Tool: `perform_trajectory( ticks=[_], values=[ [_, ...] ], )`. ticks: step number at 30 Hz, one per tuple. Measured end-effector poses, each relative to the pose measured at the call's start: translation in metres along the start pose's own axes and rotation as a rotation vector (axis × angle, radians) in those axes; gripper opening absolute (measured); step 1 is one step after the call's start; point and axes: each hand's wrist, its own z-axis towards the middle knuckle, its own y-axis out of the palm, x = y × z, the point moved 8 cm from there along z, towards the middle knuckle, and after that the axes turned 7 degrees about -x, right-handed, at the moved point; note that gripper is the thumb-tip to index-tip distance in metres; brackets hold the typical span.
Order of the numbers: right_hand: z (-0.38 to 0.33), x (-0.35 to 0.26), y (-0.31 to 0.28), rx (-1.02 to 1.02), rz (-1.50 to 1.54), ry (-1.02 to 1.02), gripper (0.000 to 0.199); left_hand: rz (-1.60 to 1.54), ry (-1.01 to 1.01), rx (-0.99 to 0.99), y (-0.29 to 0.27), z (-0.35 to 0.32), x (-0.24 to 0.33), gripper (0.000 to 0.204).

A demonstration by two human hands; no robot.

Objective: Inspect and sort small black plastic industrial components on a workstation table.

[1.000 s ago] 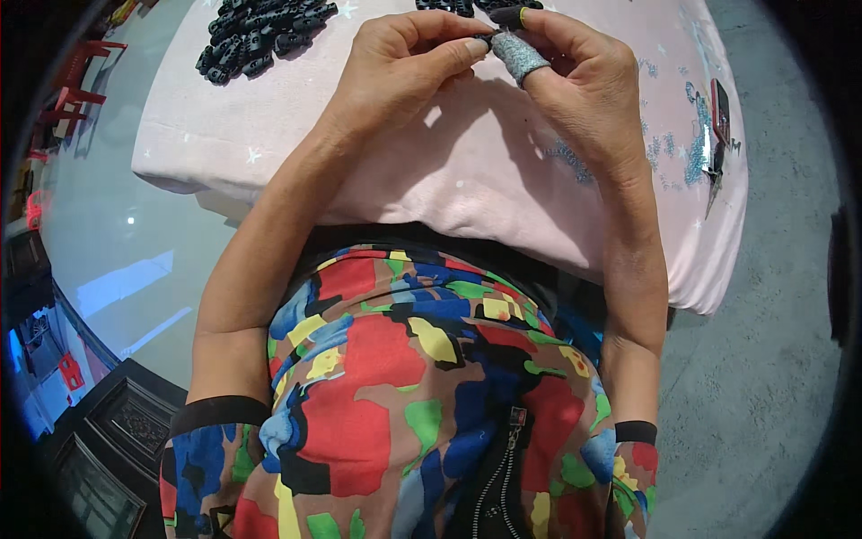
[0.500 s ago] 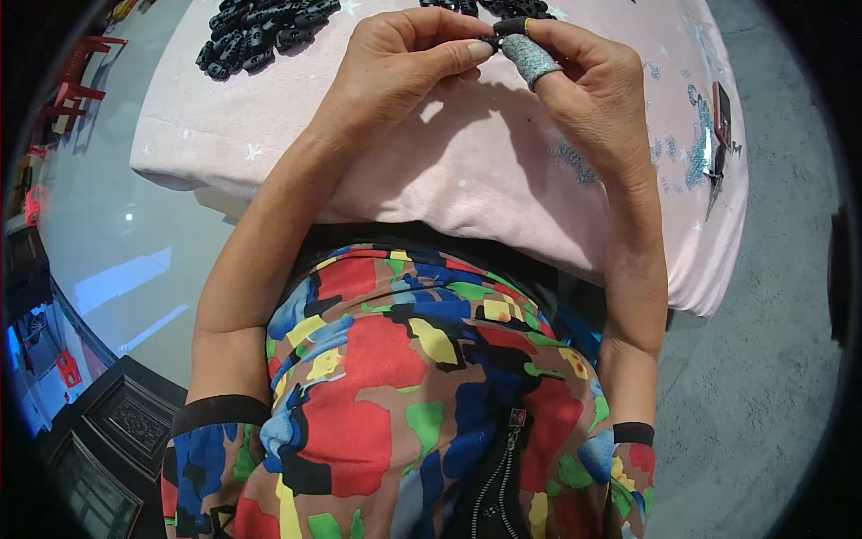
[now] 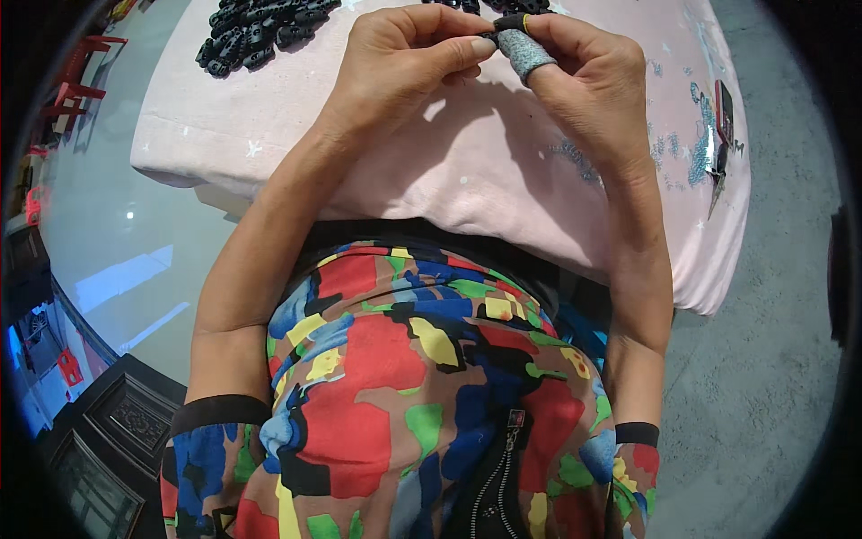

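Upper centre, I see the left hand point(image 3: 391, 72) pinching a small black part point(image 3: 491, 38), likely steadying it for the right hand point(image 3: 594, 94), fingers narrow, grip unclear; black plastic pieces point(image 3: 256, 34) heap upper left, presumably for reach.

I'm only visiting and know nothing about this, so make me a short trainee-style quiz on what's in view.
1. Fill in the colour: the left hand pinches a small ____ piece.
2. True or false: a heap of shiny, rounded black pieces lies left of that hand, on the pink cloth patterned with white stars.
3. Which hand wears the grey, tube-shaped fabric cover?

Key:
1. Black.
2. True.
3. The right hand.
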Motion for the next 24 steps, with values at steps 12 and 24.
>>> perform_trajectory(
  ticks=[12, 24],
  values=[
    [-0.004, -0.033, 0.009, 0.059, -0.28, -0.271, 0.034, -0.091, 0.158, -0.112, -0.008, 0.003, 0.002, 0.022],
    [-0.006, -0.041, 0.009, 0.111, -0.401, -0.316, 0.034, -0.034, 0.119, -0.067, -0.006, 0.002, 0.003, 0.024]
  ],
)
